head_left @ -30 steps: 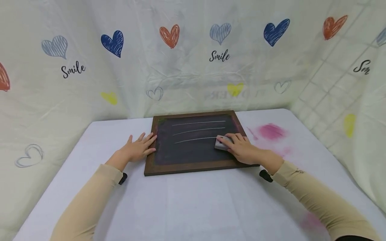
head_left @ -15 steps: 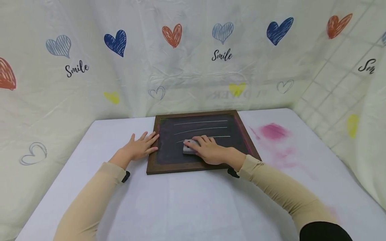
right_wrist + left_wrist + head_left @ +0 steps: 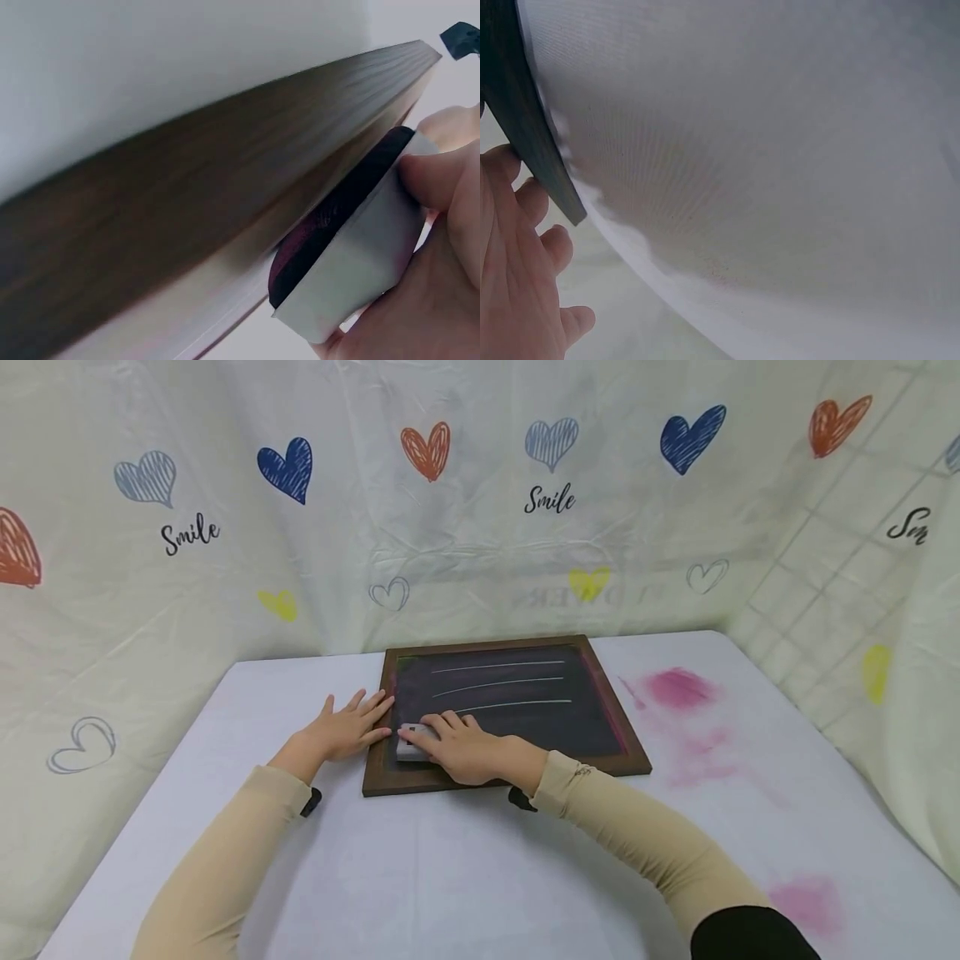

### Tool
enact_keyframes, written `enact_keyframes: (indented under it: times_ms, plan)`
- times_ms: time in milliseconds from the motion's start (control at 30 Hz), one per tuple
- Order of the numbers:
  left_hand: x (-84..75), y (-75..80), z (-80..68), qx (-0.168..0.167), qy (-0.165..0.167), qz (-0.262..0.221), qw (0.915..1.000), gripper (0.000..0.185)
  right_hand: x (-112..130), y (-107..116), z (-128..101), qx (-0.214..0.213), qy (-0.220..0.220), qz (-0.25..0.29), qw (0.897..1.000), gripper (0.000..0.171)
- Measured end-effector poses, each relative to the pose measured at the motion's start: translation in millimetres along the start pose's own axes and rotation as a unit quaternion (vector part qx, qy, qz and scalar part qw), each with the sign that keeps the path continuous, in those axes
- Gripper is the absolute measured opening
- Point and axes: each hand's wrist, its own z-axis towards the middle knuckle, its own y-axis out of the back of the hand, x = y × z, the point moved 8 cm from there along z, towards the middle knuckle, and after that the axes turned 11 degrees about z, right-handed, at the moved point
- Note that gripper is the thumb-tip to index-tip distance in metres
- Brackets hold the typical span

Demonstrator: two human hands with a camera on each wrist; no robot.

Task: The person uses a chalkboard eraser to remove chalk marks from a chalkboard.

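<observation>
A dark chalkboard point(image 3: 525, 714) in a brown wooden frame point(image 3: 491, 779) lies flat on the white table point(image 3: 465, 877), with three white chalk lines point(image 3: 498, 684) across its upper half. My right hand point(image 3: 457, 750) grips a grey eraser point(image 3: 411, 745) and presses it on the board's lower left corner; the right wrist view shows the eraser point(image 3: 352, 255) with its dark felt face against the frame point(image 3: 187, 210). My left hand point(image 3: 347, 729) lies flat on the table, fingers straight, touching the frame's left edge; in the left wrist view the left hand point(image 3: 514, 277) lies beside the frame's corner point(image 3: 532, 135).
Pink chalk smears mark the table at the right of the board point(image 3: 678, 687) and near the front right point(image 3: 810, 902). A white curtain with printed hearts point(image 3: 427, 447) closes off the table's back and sides.
My right hand has swept the eraser from the board's right side leftward to its lower left corner. The third chalk line's left end has been wiped away. The left hand has stayed put.
</observation>
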Motion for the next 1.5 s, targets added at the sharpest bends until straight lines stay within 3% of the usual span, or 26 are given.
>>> enact_keyframes:
  times_ms: [267, 633, 833, 1133, 1500]
  plan:
    - [-0.8, -0.8, -1.6, -0.002, -0.003, -0.008, 1.0, 0.07, -40, 7, -27, -0.013, -0.009, 0.017, 1.0, 0.06]
    - [-0.1, 0.9, -1.6, -0.005, -0.004, -0.011, 0.9999, 0.071, -121, 26, -113, -0.087, -0.068, 0.069, 0.991, 0.06]
    - [0.6, 0.8, -1.5, -0.003, -0.002, -0.011, 0.9999, 0.071, -145, 29, -136, -0.129, -0.074, 0.068, 0.987, 0.058]
    - [1.2, 0.9, -0.9, 0.001, -0.004, -0.011, 0.9999, 0.071, -132, 28, -108, -0.094, -0.082, 0.069, 0.99, 0.058]
    - [8.8, -8.0, 5.9, 0.003, -0.003, -0.003, 1.0, 0.074, -67, 17, -43, -0.022, -0.057, 0.028, 0.998, 0.059]
